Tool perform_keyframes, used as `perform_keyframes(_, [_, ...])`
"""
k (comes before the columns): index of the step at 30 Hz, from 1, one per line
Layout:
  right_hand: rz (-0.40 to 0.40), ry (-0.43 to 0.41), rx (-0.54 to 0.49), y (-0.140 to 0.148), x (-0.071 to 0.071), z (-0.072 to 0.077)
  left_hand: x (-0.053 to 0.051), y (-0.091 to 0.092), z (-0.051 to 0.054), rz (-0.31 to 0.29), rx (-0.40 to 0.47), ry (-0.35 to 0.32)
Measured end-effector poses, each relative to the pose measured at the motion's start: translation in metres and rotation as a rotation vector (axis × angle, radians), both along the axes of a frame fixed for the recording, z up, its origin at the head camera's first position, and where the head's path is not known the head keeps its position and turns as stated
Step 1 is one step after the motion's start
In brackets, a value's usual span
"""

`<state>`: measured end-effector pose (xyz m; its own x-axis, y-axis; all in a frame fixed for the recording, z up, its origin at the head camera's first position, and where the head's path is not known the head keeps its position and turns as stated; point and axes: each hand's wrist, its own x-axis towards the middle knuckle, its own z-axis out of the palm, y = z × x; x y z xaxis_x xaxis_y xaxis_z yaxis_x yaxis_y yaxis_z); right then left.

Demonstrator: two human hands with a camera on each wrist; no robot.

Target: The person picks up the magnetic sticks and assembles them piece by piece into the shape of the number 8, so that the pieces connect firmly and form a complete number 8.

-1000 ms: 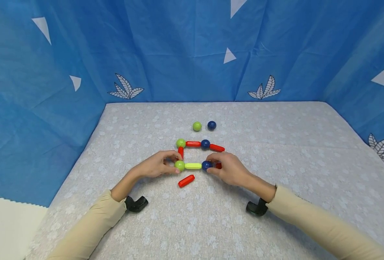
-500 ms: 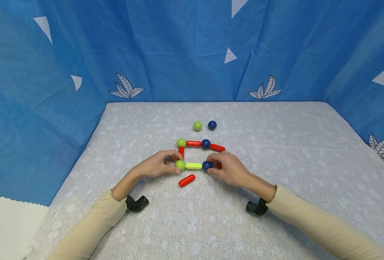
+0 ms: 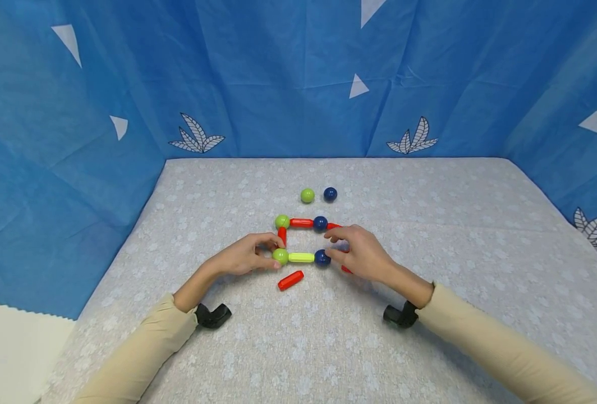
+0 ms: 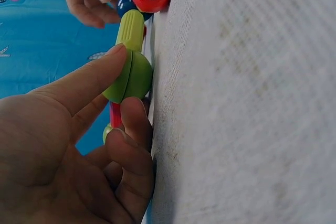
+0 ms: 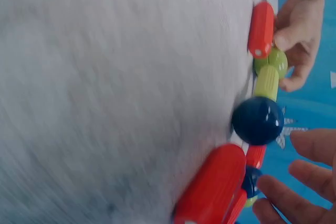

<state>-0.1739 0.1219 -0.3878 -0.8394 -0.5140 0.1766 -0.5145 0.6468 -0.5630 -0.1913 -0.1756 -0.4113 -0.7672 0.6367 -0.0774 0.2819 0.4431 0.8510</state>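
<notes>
In the head view my left hand (image 3: pixel 243 255) pinches a lime-green ball (image 3: pixel 280 257) between thumb and fingers. A yellow magnetic rod (image 3: pixel 301 257) joins that ball to a dark blue ball (image 3: pixel 322 258). From the green ball a red rod (image 3: pixel 282 237) runs back to another green ball (image 3: pixel 282 222). Just right of the blue ball, my right hand (image 3: pixel 360 252) hovers with its fingers spread and grips nothing. It partly covers a red rod (image 3: pixel 346 269). In the right wrist view this red rod (image 5: pixel 212 184) lies near the blue ball (image 5: pixel 258 120).
Behind, a red rod (image 3: pixel 301 223) links the back green ball to a second blue ball (image 3: pixel 321 224). A loose red rod (image 3: pixel 290 280) lies in front. Farther back sit a green ball (image 3: pixel 307 195) and a blue ball (image 3: pixel 330 194), apart. Blue curtain (image 3: pixel 298 112) borders the table.
My right hand has let go of the front blue ball and moved slightly right and back, its fingers parting. The left hand keeps its hold on the green ball.
</notes>
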Motion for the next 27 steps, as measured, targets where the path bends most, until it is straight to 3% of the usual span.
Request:
perform_keyframes(11, [-0.174,-0.018,-0.003,0.012,-0.026,-0.005,0.001,0.000,0.002,-0.006,0.005,-0.006])
perform_keyframes(27, [-0.190,-0.046,0.083,0.012,-0.037,-0.010,0.001,0.000,0.001,0.000,0.002,-0.005])
